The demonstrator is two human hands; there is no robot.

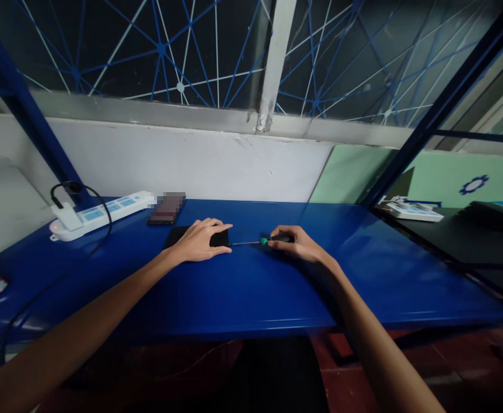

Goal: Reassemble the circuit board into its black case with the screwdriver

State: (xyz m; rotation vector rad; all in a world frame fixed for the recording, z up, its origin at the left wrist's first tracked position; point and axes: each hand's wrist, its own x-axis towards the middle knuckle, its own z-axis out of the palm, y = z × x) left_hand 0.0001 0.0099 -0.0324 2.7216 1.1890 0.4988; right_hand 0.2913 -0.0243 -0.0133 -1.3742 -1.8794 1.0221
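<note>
My left hand (200,240) lies palm down on a flat black device (174,235) on the blue table (251,287), fingers spread over its right part. My right hand (297,244) grips a small screwdriver (265,241) with a green and black handle. The thin shaft lies level and points left, its tip at the black device's right edge, just beside my left fingertips.
A white power strip (105,212) with a plugged-in adapter and black cable (83,189) lies at the back left. A dark phone-like object (166,208) rests beside it. A white wall stands behind the table. A second, dark table (470,241) with white and black items stands at the right.
</note>
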